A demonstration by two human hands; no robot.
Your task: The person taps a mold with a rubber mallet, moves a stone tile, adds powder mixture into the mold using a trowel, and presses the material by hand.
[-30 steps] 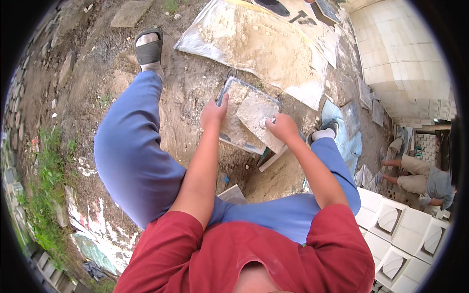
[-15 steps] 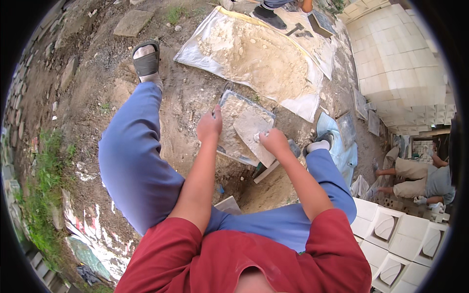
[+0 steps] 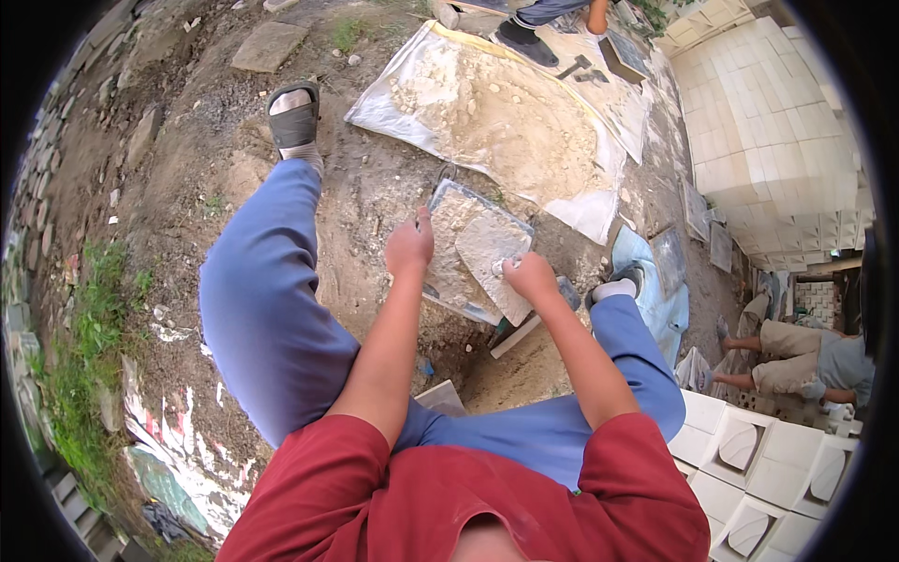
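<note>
My left hand (image 3: 410, 247) is closed at the left side of a shallow rectangular tray-like mould (image 3: 434, 289), its thumb pointing up along the edge. Pale, sandy powder fills and coats the mould. A flat, dust-covered plate (image 3: 486, 253) lies at a slant over the mould's right part. My right hand (image 3: 531, 279) is closed at the plate's right side, around what seems a small pale knob, mostly hidden by the fingers. Just below the plate, a board edge (image 3: 515, 338) sticks out over a hollow in the soil (image 3: 515, 375).
Beyond the mould, a white sheet (image 3: 389, 117) bears a heap of pale powder (image 3: 524, 122). A hammer (image 3: 574, 66) lies near another person's shoe (image 3: 526, 42). Stacked pale blocks (image 3: 768, 122) rise at right, with more blocks (image 3: 698, 412) nearer. A person in shorts (image 3: 787, 347) works at far right.
The whole view has shifted slightly, so the scene sits a little further right and lower. Both my hands keep their places on the mould and plate. The far-right person's arm has moved.
</note>
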